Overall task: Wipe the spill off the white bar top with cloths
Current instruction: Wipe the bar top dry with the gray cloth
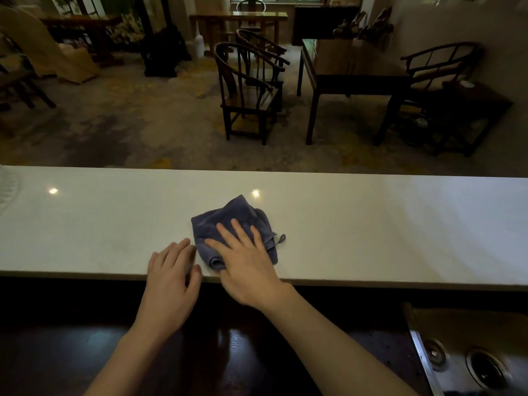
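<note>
A crumpled blue cloth (228,221) lies on the white bar top (371,224), near its front edge at the middle. My right hand (245,261) presses flat on the cloth's near half, fingers spread and pointing away from me. My left hand (174,270) rests flat on the bare bar top just left of the cloth, fingertips almost touching its edge, holding nothing. No spill is visible on the glossy surface; two ceiling lights reflect in it.
A pale object (7,187) sits at the bar's far left end. Below the bar runs a dark wooden counter (85,352), with a steel sink (471,364) at the lower right. Beyond the bar stand wooden chairs (245,90) and a dark table (351,70).
</note>
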